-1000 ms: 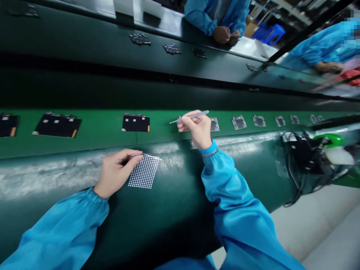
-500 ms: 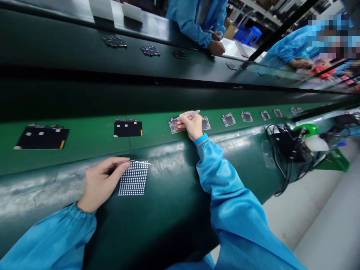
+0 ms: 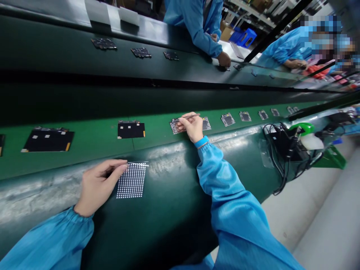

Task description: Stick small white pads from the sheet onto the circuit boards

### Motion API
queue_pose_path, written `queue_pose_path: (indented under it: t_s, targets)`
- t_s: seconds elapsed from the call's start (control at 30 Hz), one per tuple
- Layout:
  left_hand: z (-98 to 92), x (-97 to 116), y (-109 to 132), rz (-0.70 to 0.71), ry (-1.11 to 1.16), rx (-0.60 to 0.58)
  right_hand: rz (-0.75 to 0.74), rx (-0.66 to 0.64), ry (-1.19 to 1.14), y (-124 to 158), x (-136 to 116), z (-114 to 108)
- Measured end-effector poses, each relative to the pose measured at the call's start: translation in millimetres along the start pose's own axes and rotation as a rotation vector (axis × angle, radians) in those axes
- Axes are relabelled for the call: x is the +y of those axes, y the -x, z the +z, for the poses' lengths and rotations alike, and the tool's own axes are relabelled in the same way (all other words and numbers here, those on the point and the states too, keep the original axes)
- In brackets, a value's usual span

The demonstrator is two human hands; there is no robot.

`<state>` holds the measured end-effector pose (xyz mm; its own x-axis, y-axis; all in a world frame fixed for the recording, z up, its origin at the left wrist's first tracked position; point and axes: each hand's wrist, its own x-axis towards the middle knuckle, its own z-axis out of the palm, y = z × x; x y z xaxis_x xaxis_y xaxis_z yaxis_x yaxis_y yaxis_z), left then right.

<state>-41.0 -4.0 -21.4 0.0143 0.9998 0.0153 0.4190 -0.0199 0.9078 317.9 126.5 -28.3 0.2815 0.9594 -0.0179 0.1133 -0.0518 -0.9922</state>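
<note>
My left hand [image 3: 99, 183] pinches the top left corner of a clear sheet of small white round stickers [image 3: 131, 180], held over the dark green bench edge. My right hand [image 3: 191, 126] is closed round a pair of tweezers [image 3: 191, 117] and hovers at or touches a circuit board [image 3: 174, 127] on the green belt; the fingers hide part of the board and the tweezer tips. To the left on the belt lies a black panel [image 3: 131, 130] with white squares on it. Farther left is another black panel [image 3: 47, 140] of the same kind.
More circuit boards [image 3: 227, 119] line the belt to the right. Cables and a black box [image 3: 285, 144] sit on the bench at right. Across a raised divider, a co-worker's hand [image 3: 224, 59] touches a part on the far line, where several dark boards [image 3: 141, 52] lie.
The black panels have shifted slightly right along the belt, and another shows at the left edge. My right hand stays by the board, the tweezers turned. The co-worker's hand has reached down and right.
</note>
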Motion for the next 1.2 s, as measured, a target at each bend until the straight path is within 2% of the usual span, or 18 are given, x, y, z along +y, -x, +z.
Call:
queue_pose_path:
  t_s: [0.4,0.53,0.63,0.77,0.83,0.93,1.0,1.1,1.2]
  targets:
    - [0.1,1,-1,0.024,0.005,0.006,-0.021,0.044,0.039,0,-1,-12]
    - [1.6,1,-1,0.014,0.039,0.003,-0.121,0.072,0.010,7,-15,-2]
    - [3.2,2,-2,0.000,0.063,-0.019,-0.253,-0.061,0.070,17,-27,23]
    - [4.7,4,-4,0.004,0.102,-0.030,-0.538,-0.378,0.507,27,-28,61]
    - [5.3,5,-4,0.009,0.114,-0.036,-0.624,-0.461,0.687,28,-22,71]
    - [6.6,8,-5,0.018,0.119,-0.050,-0.645,-0.478,0.741,27,-18,72]
    - [7.7,9,-6,0.026,0.133,-0.054,-0.673,-0.468,0.703,26,-25,66]
    - [9.8,10,-8,0.044,0.178,-0.058,-0.746,-0.421,0.597,25,-53,63]
    - [11.2,13,-10,0.064,0.220,-0.052,-0.806,-0.434,0.538,22,-79,82]
